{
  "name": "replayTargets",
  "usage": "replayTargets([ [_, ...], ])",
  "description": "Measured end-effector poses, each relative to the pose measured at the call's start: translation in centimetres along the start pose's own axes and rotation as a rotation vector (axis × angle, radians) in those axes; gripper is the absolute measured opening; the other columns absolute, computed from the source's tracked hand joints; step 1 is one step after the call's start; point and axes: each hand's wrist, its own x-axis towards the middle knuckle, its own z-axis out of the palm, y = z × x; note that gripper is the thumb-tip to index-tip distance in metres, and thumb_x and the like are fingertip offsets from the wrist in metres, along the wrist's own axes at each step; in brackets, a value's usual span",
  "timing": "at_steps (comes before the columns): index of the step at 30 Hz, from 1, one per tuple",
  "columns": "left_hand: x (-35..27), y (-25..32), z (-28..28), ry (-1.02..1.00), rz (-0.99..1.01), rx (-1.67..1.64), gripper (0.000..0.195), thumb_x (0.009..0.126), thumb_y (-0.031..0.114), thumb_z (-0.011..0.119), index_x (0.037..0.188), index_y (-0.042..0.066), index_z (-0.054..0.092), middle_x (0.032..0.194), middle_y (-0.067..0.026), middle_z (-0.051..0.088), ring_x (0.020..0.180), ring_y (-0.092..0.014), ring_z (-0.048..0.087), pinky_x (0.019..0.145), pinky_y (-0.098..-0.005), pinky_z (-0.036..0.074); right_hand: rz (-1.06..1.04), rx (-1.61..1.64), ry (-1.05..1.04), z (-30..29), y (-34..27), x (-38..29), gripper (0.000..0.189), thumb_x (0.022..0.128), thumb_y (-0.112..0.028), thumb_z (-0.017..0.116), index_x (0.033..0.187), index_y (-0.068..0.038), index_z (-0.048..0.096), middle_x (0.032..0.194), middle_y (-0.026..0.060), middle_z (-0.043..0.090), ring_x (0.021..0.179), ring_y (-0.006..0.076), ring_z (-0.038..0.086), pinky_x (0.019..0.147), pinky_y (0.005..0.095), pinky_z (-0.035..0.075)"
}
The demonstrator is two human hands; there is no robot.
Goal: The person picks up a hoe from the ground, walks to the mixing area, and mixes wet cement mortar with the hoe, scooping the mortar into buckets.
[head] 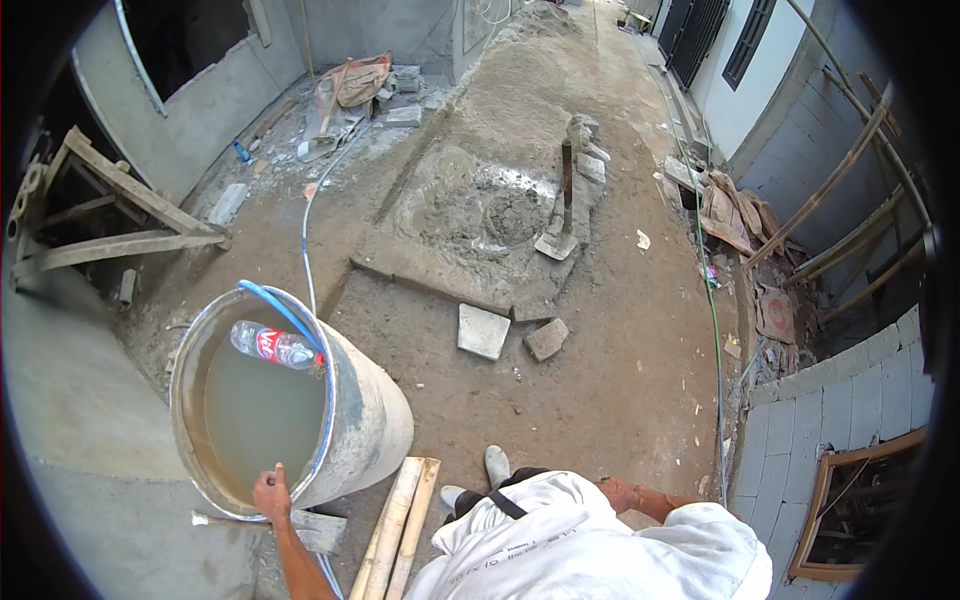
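Observation:
My left hand is at the near rim of a large water drum, its fingers curled on the edge and the thumb raised. Cloudy water stands in the drum. A clear plastic bottle with a red label and red cap lies across the far side inside, by a blue hose bent over the rim. Below my left hand is a tool with a flat metal blade and a wooden handle. At my right side, my right hand is partly hidden by my white shirt; its fingers are unclear.
Ahead, wet mortar lies in a low bed, with a shovel upright at its right edge. Two loose blocks lie before it. Bamboo poles are beside the drum. A wooden trestle stands left; a green hose runs right.

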Motion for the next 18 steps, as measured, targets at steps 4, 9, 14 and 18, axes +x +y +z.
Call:
replayTargets([
  [4,-0.1,0.9,-0.3,-0.025,0.009,-0.008,0.036,0.077,0.039,0.067,0.069,0.004,0.063,0.063,-0.0101,0.06,0.06,-0.026,0.058,0.061,-0.0396,0.044,0.054,-0.012,0.04,1.0,-0.1,-0.3,0.059,0.062,-0.037,0.071,0.108,-0.004,0.055,0.1,0.0175,0.06,0.094,0.0355,0.059,0.079,0.0448,0.047],
  [9,0.0,-0.2,0.0,-0.043,0.021,0.004,0.036,0.076,0.038,0.067,0.068,0.003,0.063,0.063,-0.0106,0.06,0.059,-0.026,0.057,0.061,-0.0401,0.044,0.064,0.076,0.164,-0.4,-2.4,-1.3,0.047,0.065,-0.031,0.066,0.101,-0.002,0.058,0.095,0.0194,0.06,0.089,0.0364,0.059,0.076,0.0444,0.047],
  [14,0.1,0.0,0.1,-0.06,0.041,0.012,0.036,0.076,0.037,0.068,0.068,0.002,0.063,0.062,-0.0107,0.06,0.059,-0.026,0.056,0.061,-0.04,0.044,0.111,0.124,0.173,-0.2,-3.6,-2.0,0.048,0.063,-0.03,0.068,0.102,-0.003,0.058,0.096,0.0185,0.06,0.092,0.036,0.059,0.079,0.0436,0.047],
  [18,0.2,-0.2,0.1,-0.091,0.003,0.03,0.036,0.076,0.037,0.068,0.069,0.002,0.063,0.061,-0.0108,0.06,0.058,-0.026,0.056,0.06,-0.0402,0.044,0.163,0.128,0.147,1.6,-3.0,-2.0,0.046,0.063,-0.03,0.068,0.1,-0.004,0.059,0.096,0.018,0.061,0.092,0.0359,0.059,0.079,0.0434,0.047],
])
